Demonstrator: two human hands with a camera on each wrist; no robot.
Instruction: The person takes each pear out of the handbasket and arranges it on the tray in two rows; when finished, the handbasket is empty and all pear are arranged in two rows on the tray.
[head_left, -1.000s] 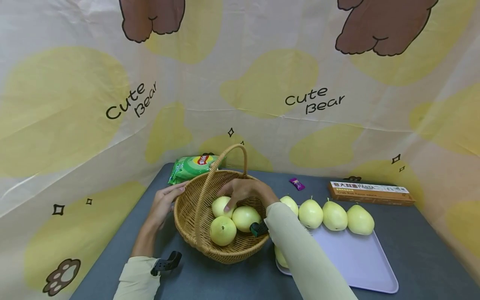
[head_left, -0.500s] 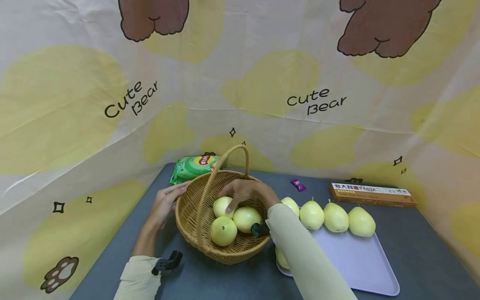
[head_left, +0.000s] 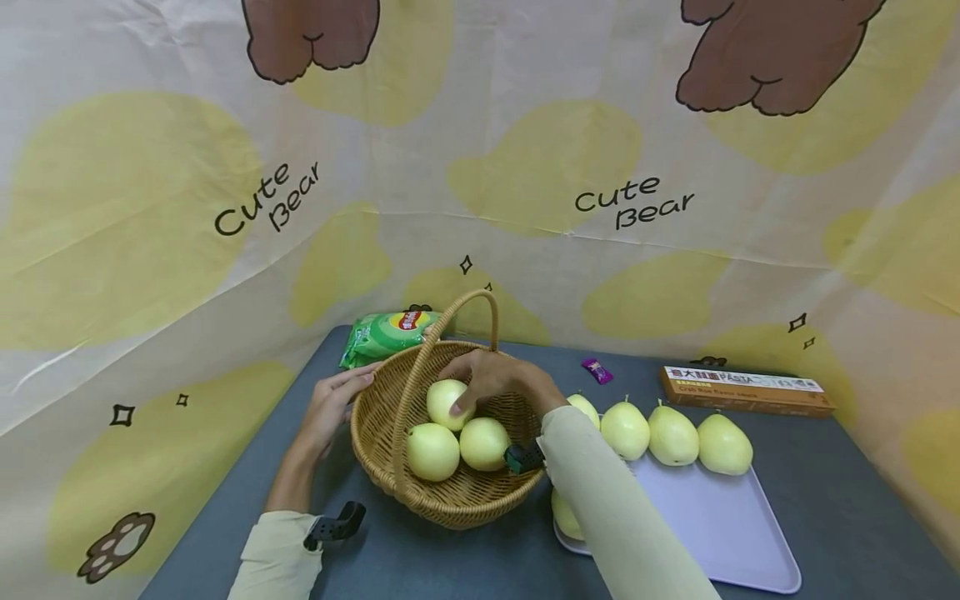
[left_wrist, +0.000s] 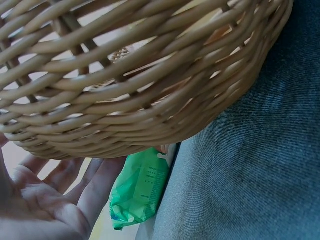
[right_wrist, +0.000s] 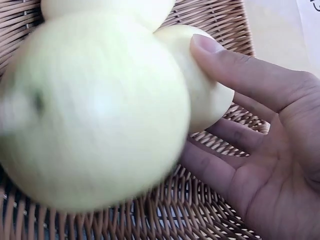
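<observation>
A wicker basket with an arched handle stands tilted on the table, three pale yellow-green pears inside. My right hand reaches in over the right rim and grips the rearmost pear. Seen from the right wrist, the thumb presses one side of that pear while the fingers curve behind it. A front pear and a right pear lie against each other. At the left rim, my left hand touches the basket with extended fingers; in the left wrist view its palm faces the weave.
Behind the basket lies a green snack bag. To the right, a pale lilac tray bears several pears along its back and left edges, partly hidden by the right sleeve. Further back are a purple-wrapped candy and a long pasta box.
The held pear has come up slightly and toward the right hand. Both other basket pears have shifted left, the front one also rolling upward. My left hand has stayed at the rim.
</observation>
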